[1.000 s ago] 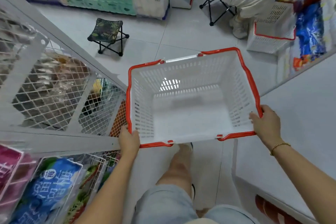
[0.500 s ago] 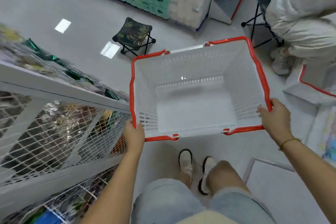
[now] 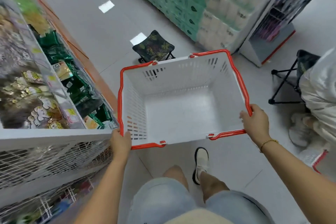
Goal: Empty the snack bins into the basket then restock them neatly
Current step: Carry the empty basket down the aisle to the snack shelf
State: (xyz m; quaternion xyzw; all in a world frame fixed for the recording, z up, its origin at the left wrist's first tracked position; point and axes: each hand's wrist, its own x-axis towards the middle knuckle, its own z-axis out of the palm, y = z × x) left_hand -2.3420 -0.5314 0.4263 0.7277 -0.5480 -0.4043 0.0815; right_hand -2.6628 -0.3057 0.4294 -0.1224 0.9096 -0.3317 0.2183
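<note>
At the left, the snack bins on a shop shelf stand full, with pale puffed-snack bags in one compartment and green packets in the next, and more stock behind the wire mesh below. Just beside the shelf's near right corner, a person holds a white basket with a red rim level above the floor. The left hand grips the basket's near left corner, its fingers curled over the rim. The right hand grips the near right corner, its fingers closed round the red edge, a gold bracelet at the wrist.

The basket's floor is bare white plastic with nothing in it. The emptying appears not to have begun. Every bin has yet to be cleared into the basket, and the neat restocking comes after that.

Beyond the basket a folding stool sits on the tiles near stacked wrapped packs. At the far right, a second person in pale clothes crouches beside another stool.
</note>
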